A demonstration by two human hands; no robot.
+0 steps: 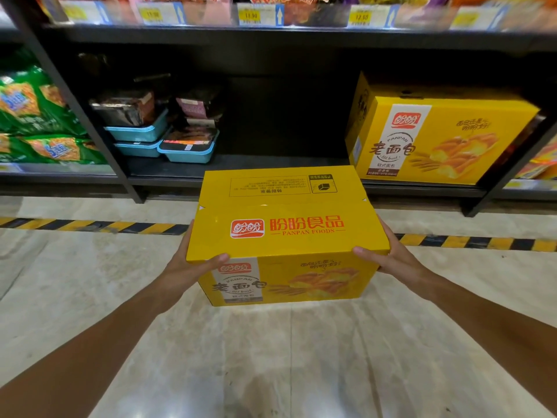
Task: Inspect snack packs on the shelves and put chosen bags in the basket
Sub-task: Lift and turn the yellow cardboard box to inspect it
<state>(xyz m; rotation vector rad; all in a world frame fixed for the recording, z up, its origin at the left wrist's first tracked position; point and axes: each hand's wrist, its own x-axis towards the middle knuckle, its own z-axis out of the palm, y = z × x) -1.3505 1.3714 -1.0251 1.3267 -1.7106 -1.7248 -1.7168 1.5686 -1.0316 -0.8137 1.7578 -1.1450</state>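
I hold a yellow Panpan bread box [283, 233] in front of me, above the floor and level with the bottom shelf. My left hand [193, 263] grips its left side with the thumb on the top edge. My right hand [388, 257] grips its right side the same way. A second, identical yellow box [434, 137] stands on the bottom shelf [271, 164] at the right. No basket is in view.
Blue trays of dark snacks [162, 131] sit stacked on the bottom shelf at the left. Green snack bags [33, 116] fill the bay further left. Price tags [251, 15] line the shelf above. Yellow-black tape [90, 226] runs along the marble floor.
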